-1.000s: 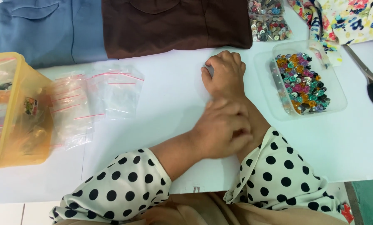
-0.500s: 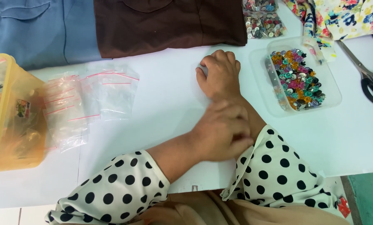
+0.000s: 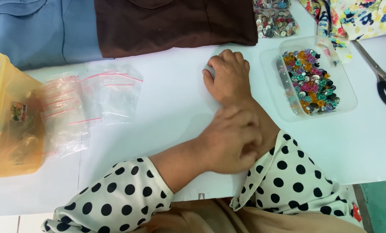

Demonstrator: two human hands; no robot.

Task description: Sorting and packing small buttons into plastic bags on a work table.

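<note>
Clear tray (image 3: 274,92) w/ multicolour buttons, just right of right hand (image 3: 228,77).

free: mid table (image 3: 171,108) | blocked: bags (image 3: 89,103) left, tray (image 3: 352,92) right

right hand (image 3: 229,77): palm down, fingers curled loosely, knuckles up, flat on the surface.
left hand (image 3: 232,140): laid across the right wrist, fingers bent against the forearm.
</note>
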